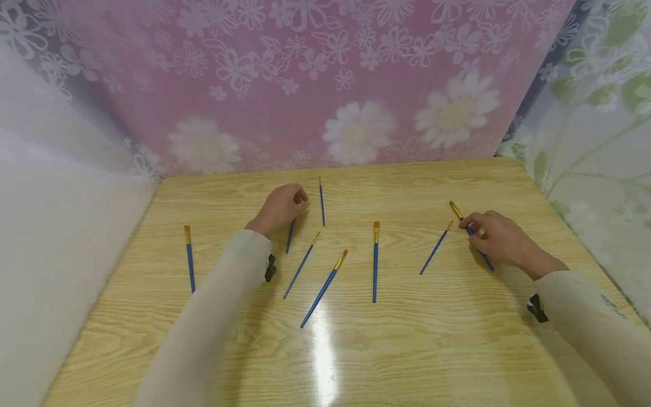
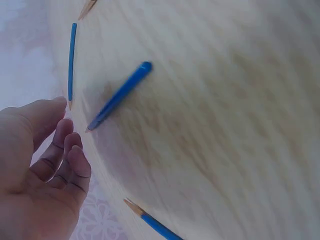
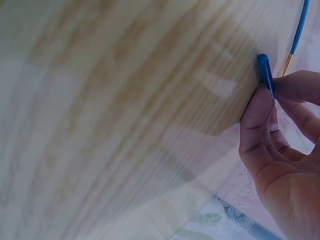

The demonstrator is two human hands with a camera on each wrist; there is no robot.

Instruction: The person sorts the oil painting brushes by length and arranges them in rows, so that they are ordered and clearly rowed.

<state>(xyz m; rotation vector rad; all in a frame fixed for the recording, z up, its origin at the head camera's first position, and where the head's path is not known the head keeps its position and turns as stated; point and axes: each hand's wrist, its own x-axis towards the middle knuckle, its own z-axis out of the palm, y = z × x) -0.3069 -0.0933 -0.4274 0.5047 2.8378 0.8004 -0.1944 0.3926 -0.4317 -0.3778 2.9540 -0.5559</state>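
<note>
My right hand pinches a blue-handled paintbrush between thumb and fingers at the table's right side. Its golden ferrule and brown bristles point away to the far left. In the right wrist view the blue handle end sticks out from between the fingertips. My left hand hovers over the far left-middle, fingers loosely bent around nothing. Just under it lies a thin paintbrush, its far end hidden by the hand. The left wrist view shows that brush on the table, close by the fingertips.
More blue-handled paintbrushes lie spread on the wooden table: a thin one at the back, a flat one mid-table, a thin one beside my right hand, and one at far left, partly behind my left sleeve. A floral curtain stands behind.
</note>
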